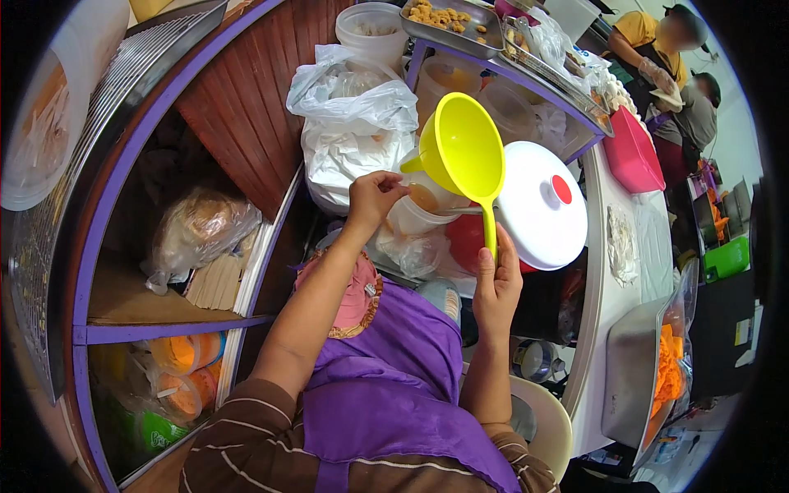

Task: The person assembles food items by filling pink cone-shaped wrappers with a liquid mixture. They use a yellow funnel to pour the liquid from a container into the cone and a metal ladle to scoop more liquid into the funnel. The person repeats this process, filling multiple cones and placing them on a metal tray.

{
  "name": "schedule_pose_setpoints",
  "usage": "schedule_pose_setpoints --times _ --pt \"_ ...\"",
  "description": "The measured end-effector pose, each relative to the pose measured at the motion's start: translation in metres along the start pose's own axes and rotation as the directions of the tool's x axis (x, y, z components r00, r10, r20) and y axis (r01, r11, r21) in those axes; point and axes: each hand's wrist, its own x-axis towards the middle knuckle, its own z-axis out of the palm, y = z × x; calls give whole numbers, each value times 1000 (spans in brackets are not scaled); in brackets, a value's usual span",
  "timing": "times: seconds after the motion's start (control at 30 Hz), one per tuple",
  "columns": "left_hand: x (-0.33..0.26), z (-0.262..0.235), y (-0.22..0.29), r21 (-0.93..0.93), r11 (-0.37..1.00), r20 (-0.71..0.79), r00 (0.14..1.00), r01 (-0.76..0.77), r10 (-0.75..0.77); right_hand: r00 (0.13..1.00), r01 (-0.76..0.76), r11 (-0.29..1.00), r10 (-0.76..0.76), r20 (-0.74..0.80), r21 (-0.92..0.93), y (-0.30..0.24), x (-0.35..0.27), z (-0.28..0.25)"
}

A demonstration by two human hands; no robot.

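My right hand (497, 287) grips the handle of a yellow-green plastic dipper (465, 148), thumb on the near side. The dipper's round bowl is tilted up, its inside looks bare, and a short stub sticks out at its lower left. My left hand (378, 201) is just below that stub with thumb and fingers pinched together; whether something small is between them, I cannot make out. Beneath the dipper stands a clear plastic tub (423, 215) with something brownish in it. Right of the dipper is a white lid (538, 214) with a red knob, over a red pot (467, 242).
A white plastic bag (353, 140) stands behind my left hand. Metal trays (456, 33) of food rest on a purple-edged shelf. At right are a pink basin (633, 152) and a metal bin (629, 374). Open shelves (123, 287) are at left. Two people (657, 49) work farther back.
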Motion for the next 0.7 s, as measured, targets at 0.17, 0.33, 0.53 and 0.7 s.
schedule_pose_setpoints --times 0.17,0.33,0.53,0.7 --pt "-1 -1 0 18 1000 3 1000 -14 14 1000 -7 1000 7 -1 4 2 -2 -1" --pt "0 -2 4 89 996 -8 1000 -7 8 1000 5 1000 -5 12 -12 3 -3 -3" --pt "-3 -3 2 167 983 12 997 -78 77 999 -17 997 21 44 -73 1 -2 -8" --pt "-3 -8 5 215 967 153 983 -135 104 996 -38 996 45 83 -85 4 7 -13"
